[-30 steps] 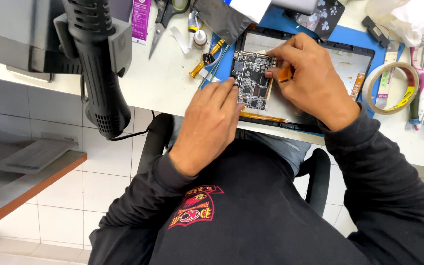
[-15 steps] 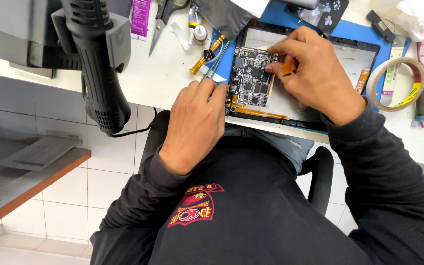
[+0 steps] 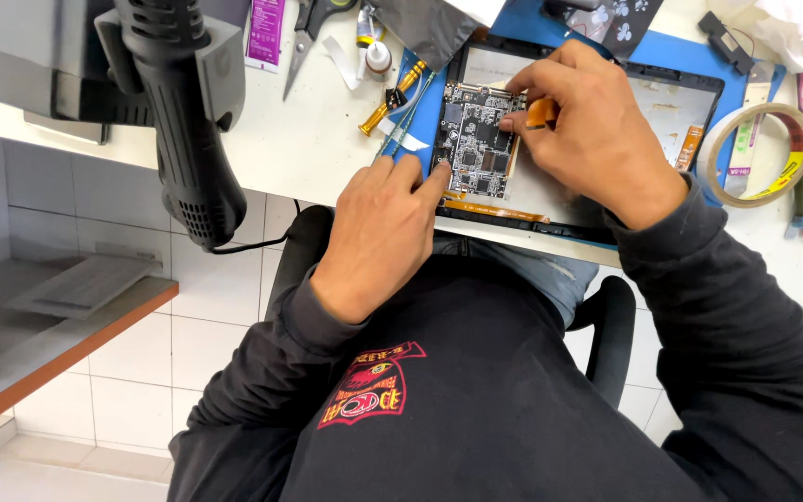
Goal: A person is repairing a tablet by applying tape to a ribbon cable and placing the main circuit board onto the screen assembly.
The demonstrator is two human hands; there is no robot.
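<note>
Left hand (image 3: 385,232) fingers pressed flat at circuit board (image 3: 478,139) seven o'clock; right hand (image 3: 597,139) fingers pinching orange tab (image 3: 541,112) at three o'clock; could tear if yanked.

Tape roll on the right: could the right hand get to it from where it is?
Probably yes. The tape roll lies flat on the bench just beside the right hand, nothing stands between them, though that hand is now busy at the circuit board.

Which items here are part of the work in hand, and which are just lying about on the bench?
In use:
left hand, fingertip on the circuit board
right hand, pinching an orange tool
opened tablet shell on the blue mat

Lying about:
hot air gun
scissors
brass-handled screwdriver
tape roll
small bottle
</note>
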